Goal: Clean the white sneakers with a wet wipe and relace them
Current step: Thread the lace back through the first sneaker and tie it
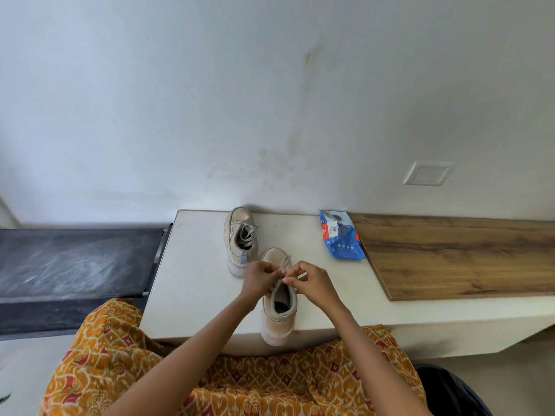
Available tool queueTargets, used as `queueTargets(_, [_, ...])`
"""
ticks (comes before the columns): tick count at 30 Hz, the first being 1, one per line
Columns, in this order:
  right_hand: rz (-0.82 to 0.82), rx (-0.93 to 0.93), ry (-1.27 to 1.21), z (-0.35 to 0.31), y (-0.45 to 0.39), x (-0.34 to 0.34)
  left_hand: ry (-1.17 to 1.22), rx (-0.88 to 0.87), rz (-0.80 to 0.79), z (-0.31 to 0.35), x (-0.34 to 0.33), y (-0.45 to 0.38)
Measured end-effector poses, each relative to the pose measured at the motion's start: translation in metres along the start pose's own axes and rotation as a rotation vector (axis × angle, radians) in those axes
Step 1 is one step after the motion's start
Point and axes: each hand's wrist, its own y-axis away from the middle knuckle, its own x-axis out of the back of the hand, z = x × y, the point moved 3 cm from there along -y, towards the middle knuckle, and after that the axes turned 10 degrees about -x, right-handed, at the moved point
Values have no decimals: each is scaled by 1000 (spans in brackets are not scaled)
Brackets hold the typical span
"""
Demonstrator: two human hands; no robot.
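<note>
Two off-white sneakers stand on a pale counter (195,274). The near sneaker (277,319) sits at the front edge, heel toward me, its heel slightly over the edge. My left hand (259,279) and my right hand (309,282) meet above its tongue, and each pinches the grey lace (286,262) with curled fingers. The lace runs up over the toe. The far sneaker (240,238) stands behind and to the left, with its laces loose across the opening.
A blue wet wipe packet (341,235) lies at the back right of the counter, beside a wooden board (465,256). A dark surface (75,262) adjoins the counter on the left. The wall rises directly behind.
</note>
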Motion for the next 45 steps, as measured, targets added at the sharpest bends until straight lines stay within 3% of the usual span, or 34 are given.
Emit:
queueTargets(5, [160,37,115,0,0,-4,-9,34,44,1,-4,-6])
queueTargets(11, [121,3,136,-5,-5,2,-58,5,28,-2,-3,-6])
queueTargets(16, [-26,-84,6,14,-5,7,-84,-20,26,-4,-4,-7])
queueTargets(21, [-106,-246,-426,21,1,3,-104,-75,16,-3,-4,-7])
queueTargets(26, [-101,-232,-273,22,-3,4,-148,-105,-12,-5,-5,-8])
queueTargets(30, [-53,-219,-164,21,-10,4,-199,-111,-147,-2,-3,-13])
queueTargets(34, [1,-64,-21,7,-14,12,-296,-134,-237,-1,0,-19])
queueTargets(36, [13,3,-51,-2,-16,17,-301,-161,-238,1,1,-20])
queueTargets(40, [-210,-57,35,-4,-21,5,-284,-195,-168,3,8,-19])
queueTargets(43, [-142,-89,-41,-1,-23,3,-438,-196,-124,3,11,-24])
queueTargets(45, [-129,-91,-60,-1,-21,3,-557,-176,-177,4,13,-27])
